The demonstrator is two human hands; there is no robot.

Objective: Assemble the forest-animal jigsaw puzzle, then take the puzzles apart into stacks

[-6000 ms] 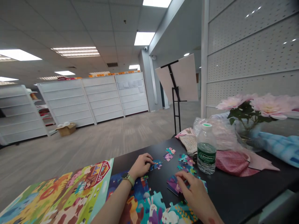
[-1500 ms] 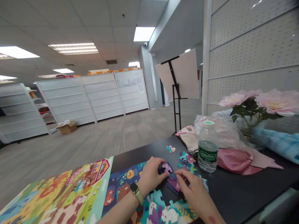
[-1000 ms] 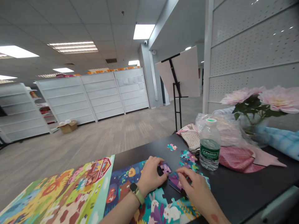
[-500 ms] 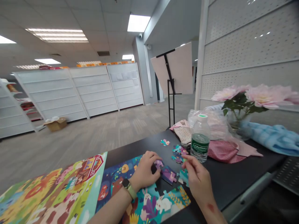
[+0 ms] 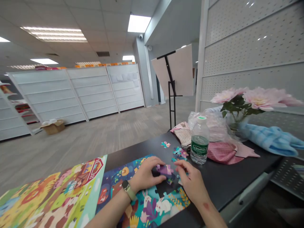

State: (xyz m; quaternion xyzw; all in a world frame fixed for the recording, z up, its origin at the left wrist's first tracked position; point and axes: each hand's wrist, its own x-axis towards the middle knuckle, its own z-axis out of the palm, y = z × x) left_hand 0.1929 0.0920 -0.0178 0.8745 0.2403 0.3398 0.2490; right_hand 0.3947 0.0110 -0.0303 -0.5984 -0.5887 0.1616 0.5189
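A partly assembled jigsaw puzzle with white rabbits and dark blue woodland lies on the black table, a gap showing near its upper right. My left hand, with a watch on its wrist, is closed on a purple puzzle piece above that gap. Just right of the piece is my right hand, its fingers curled and thumb near the index finger; anything between those fingertips is hidden. Partly under it shows a teal piece. Beyond my hands sit a small cluster of loose pieces and another piece.
A farm-animal puzzle lies at left. Past my right hand stand a water bottle, pink cloth, clear plastic packaging, a vase of pink flowers and blue cloth. The table edge runs along the right.
The purple piece in my left hand now shows upright and clearer over the gap. My right hand has moved left, closer to my left hand. The view has shifted slightly.
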